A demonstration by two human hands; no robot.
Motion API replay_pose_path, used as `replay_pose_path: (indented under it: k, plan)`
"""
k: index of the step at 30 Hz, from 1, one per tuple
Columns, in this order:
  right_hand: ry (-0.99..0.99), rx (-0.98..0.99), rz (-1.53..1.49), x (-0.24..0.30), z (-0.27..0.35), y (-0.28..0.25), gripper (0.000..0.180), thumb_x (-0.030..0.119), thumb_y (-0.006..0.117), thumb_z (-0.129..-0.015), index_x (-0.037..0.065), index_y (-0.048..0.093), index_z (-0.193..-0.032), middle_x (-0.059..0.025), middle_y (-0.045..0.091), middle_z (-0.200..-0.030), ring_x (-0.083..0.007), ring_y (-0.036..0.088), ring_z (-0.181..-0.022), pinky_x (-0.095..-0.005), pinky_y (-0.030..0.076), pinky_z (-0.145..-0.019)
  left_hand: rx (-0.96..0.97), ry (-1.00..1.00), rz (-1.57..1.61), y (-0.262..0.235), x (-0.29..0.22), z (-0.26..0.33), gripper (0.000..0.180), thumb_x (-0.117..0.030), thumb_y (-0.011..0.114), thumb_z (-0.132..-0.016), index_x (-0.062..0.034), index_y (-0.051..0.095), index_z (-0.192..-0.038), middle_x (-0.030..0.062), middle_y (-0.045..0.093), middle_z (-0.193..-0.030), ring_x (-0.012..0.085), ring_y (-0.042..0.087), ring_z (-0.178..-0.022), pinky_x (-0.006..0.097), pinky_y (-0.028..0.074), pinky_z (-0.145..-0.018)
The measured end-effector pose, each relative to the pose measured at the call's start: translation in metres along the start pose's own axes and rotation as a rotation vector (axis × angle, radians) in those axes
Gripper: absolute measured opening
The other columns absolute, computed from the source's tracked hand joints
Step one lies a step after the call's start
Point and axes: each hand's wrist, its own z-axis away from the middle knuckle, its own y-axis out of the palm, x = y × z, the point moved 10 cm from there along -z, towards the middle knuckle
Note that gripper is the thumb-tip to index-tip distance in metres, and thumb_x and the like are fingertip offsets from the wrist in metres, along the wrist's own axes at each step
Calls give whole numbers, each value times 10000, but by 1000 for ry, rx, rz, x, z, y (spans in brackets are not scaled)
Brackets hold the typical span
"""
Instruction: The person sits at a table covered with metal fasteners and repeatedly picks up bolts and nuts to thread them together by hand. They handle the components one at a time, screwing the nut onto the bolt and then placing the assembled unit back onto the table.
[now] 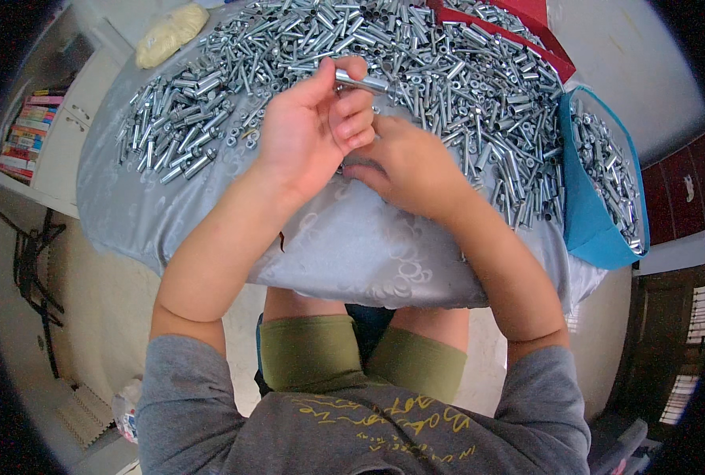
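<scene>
My left hand is raised over the table, palm turned up. Between its thumb and index finger it grips a shiny metal sleeve, which points to the right. The other fingers are curled in. Just beside and below it, my right hand is closed with its back toward me. The right fingertips are partly hidden behind the left hand, and what they hold cannot be made out. Beyond both hands spreads a large heap of loose metal bolts, sleeves and nuts. A smaller pile of bolts lies at the left.
A grey patterned cloth covers the rounded table. At its right edge stands a blue fabric bin full of metal parts. A red box with more parts is at the far right, and a pale yellow bag at the far left.
</scene>
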Motion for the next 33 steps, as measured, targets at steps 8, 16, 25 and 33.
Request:
replay_pose_path:
  k: [8, 16, 25, 33]
  plan:
    - [14, 20, -21, 0, -2, 11, 231, 207, 652, -661, 47, 565, -802, -131, 566, -785, -309, 555, -742, -388, 456, -635, 52, -31, 37, 8, 9, 2, 299, -315, 278, -925, -71, 450, -899, -19, 342, -587, 104, 322, -516, 238, 305, -532]
    - [28, -108, 3, 3, 2, -18, 174, 176, 623, -698, 62, 600, -828, -103, 583, -770, -288, 567, -676, -366, 459, -585, 66, -2, 67, 13, -4, 5, 267, -311, 289, -919, -89, 436, -890, -24, 338, -585, 101, 317, -521, 241, 299, -539]
    - [189, -670, -535, -29, 26, -96, 153, 60, 626, -739, 62, 644, -891, -8, 536, -683, -46, 385, -507, -178, 293, -437, 159, 48, 63, 30, -14, 7, 193, -297, 319, -916, -146, 392, -820, -56, 306, -540, 85, 300, -507, 241, 264, -523]
    - [135, -643, -418, -7, 27, -98, 170, 59, 648, -717, 69, 648, -887, -18, 545, -673, -43, 397, -482, -176, 303, -420, 178, 20, 38, 31, -6, 8, 218, -303, 303, -918, -125, 405, -846, -41, 316, -562, 94, 304, -510, 238, 274, -521]
